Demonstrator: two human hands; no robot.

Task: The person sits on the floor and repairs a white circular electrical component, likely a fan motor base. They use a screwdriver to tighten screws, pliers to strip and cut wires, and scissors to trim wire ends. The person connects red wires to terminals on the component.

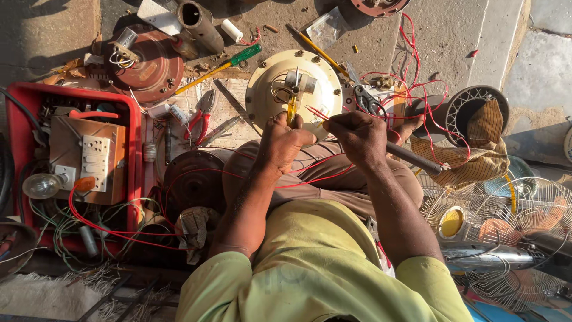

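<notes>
A cream round fan motor housing (265, 80) lies on the ground just past my knees. My left hand (285, 141) is closed on a small yellow-handled tool (291, 108) whose tip stands at the housing's centre. My right hand (358, 136) pinches thin red wires (319, 113) and also grips a dark rod-like handle (414, 158) that sticks out to the right. More red wire (417, 77) loops over the ground beyond my right hand.
A red tray (134, 128) at left holds a switch board (89, 161) and a bulb (40, 186). Brown motor covers (146, 65), red pliers (202, 116), a green screwdriver (229, 62) and black scissors (369, 101) lie around. A wire fan guard (506, 238) sits at right.
</notes>
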